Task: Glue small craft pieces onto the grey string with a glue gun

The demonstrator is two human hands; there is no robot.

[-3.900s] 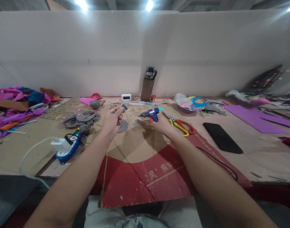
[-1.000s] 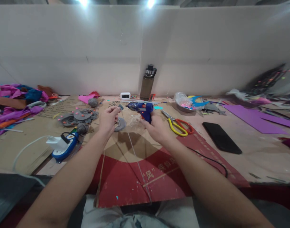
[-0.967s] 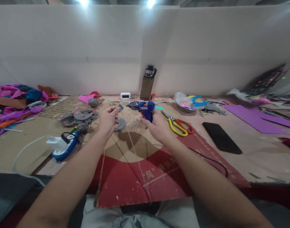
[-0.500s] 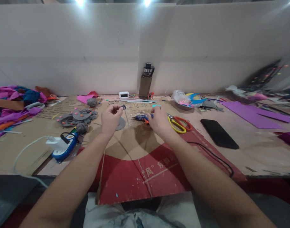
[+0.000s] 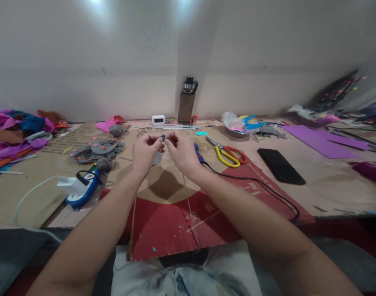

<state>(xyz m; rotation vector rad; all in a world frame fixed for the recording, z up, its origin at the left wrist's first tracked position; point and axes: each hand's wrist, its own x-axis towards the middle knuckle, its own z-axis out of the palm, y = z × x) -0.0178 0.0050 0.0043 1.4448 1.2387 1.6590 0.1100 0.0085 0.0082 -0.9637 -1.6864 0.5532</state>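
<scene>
Here, above the red and tan cardboard [image 5: 163, 226], the person's left hand [image 5: 145, 153] and right hand [image 5: 182, 153] pinch a small dark piece [image 5: 163, 137] between thumbs and fingers. A blue glue gun [image 5: 199, 155], partly hidden, lies on the cardboard, with scissors [image 5: 220, 146] by its right side. Behind it stands a bottle [image 5: 187, 105].
</scene>
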